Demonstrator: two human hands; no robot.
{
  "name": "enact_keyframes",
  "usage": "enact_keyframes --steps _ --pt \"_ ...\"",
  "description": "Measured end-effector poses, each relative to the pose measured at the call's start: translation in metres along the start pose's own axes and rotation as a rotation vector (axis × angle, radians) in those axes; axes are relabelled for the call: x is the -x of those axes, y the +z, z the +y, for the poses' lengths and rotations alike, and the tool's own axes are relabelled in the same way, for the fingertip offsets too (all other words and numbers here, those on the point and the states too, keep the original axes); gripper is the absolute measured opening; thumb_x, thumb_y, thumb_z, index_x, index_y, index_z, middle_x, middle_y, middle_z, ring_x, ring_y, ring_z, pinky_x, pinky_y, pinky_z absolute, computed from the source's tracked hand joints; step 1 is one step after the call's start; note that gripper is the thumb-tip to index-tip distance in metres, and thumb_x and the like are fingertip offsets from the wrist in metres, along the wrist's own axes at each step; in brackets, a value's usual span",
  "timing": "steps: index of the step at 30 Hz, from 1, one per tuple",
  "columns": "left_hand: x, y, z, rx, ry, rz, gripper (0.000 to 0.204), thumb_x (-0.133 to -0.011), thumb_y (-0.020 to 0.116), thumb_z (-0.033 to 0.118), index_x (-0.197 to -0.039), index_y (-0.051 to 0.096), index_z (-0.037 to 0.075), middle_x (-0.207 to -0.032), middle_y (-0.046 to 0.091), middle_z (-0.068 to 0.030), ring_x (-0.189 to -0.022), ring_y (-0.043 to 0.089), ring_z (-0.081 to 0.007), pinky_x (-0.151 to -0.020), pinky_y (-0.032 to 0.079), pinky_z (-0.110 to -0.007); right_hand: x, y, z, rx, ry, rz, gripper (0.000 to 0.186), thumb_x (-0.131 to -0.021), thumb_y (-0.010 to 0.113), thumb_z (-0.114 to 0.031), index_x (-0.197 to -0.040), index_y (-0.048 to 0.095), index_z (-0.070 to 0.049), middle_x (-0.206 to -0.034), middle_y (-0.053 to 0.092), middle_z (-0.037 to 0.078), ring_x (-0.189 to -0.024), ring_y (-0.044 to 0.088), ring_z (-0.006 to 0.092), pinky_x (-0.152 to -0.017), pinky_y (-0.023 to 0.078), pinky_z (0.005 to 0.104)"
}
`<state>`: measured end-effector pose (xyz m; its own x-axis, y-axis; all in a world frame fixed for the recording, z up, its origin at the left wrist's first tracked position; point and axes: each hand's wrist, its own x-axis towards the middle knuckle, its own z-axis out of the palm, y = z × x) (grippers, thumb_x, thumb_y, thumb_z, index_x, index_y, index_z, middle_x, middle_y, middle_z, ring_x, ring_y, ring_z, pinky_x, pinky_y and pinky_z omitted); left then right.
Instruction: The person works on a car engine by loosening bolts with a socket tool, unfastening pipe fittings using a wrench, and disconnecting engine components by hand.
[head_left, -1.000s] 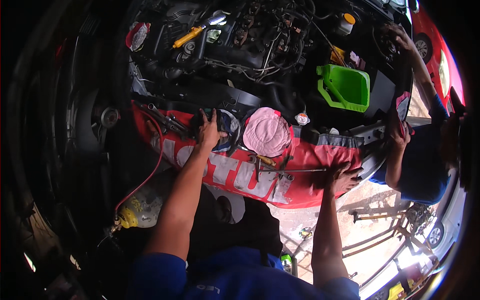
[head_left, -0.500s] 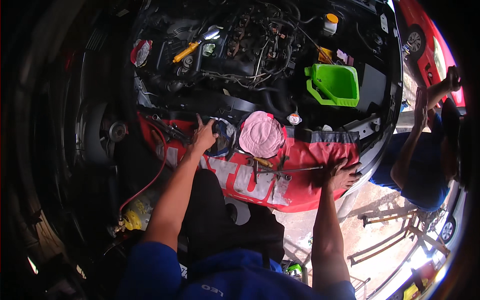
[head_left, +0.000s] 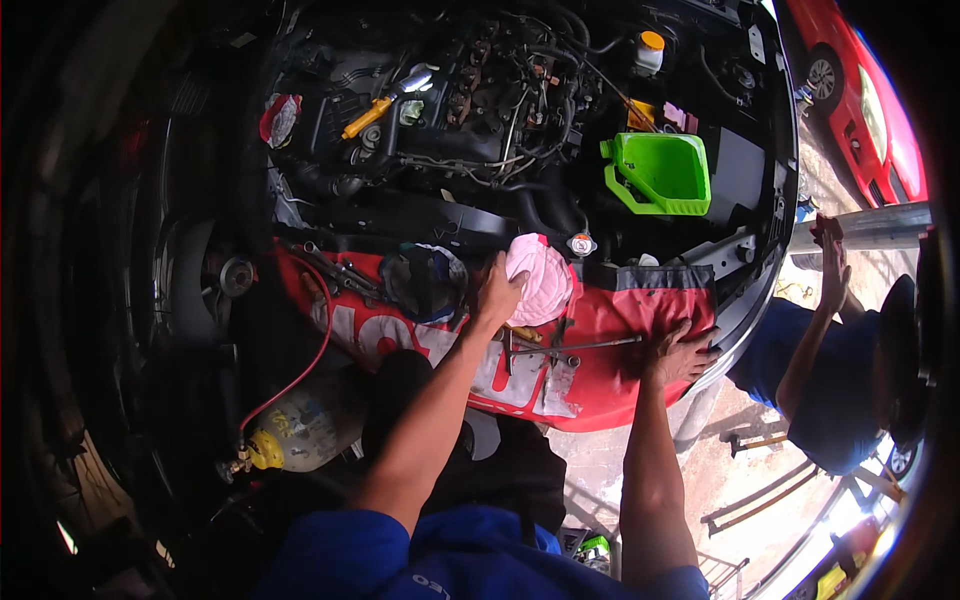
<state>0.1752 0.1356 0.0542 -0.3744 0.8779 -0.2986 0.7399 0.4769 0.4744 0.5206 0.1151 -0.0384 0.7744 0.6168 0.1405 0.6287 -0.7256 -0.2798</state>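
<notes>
My left hand point(head_left: 501, 291) is at the left edge of a round, folded pink cloth point(head_left: 541, 282), its fingers closed on the fabric. That cloth lies on a red fender cover point(head_left: 610, 385) draped over the car's front edge. Flat on the cover's right end rests my right hand point(head_left: 680, 356), fingers spread and holding nothing. Between the hands lie a long thin metal T-handle wrench point(head_left: 590, 346) and a tool with a yellow handle point(head_left: 524, 333). A dark bunched cloth point(head_left: 424, 283) sits left of the pink one, beside several metal wrenches point(head_left: 340, 268).
Beyond the cover is an open engine bay point(head_left: 470, 120) with a green cut-open container point(head_left: 660, 172) and a yellow-handled tool point(head_left: 368, 118). A gas cylinder point(head_left: 310, 425) with a red hose stands at left. Another person point(head_left: 825, 370) is at right, near a red car point(head_left: 865, 110).
My left hand has moved right from the dark cloth to the pink cloth and taken hold of its edge. My right hand stays on the cover. The other person's arms have shifted.
</notes>
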Motion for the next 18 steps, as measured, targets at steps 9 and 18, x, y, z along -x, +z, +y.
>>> enact_keyframes --steps 9,18 --pt "0.013 -0.14 -0.152 -0.112 0.005 0.033 0.084 -0.09 0.083 0.036 -0.156 0.045 -0.001 -0.151 0.054 -0.0336 -0.141 0.052 -0.0478 -0.118 0.042 -0.051 0.002 -0.002 -0.011 0.019 0.045 -0.052 0.086 -0.102 0.032 -0.082 -0.172 0.026 -0.033 -0.171 0.027 0.03 -0.156 0.031 0.0493 -0.121 0.026 0.0686" --pt "0.109 -0.209 -0.19 -0.128 -0.012 0.15 0.084 -0.098 0.077 0.031 -0.165 0.034 0.005 -0.155 0.052 -0.0308 -0.144 0.052 -0.0441 -0.116 0.045 -0.048 0.0 -0.006 -0.003 0.044 0.04 -0.032 0.082 -0.104 0.038 -0.076 -0.171 0.028 -0.03 -0.17 0.029 0.031 -0.158 0.028 0.0458 -0.119 0.026 0.0701"
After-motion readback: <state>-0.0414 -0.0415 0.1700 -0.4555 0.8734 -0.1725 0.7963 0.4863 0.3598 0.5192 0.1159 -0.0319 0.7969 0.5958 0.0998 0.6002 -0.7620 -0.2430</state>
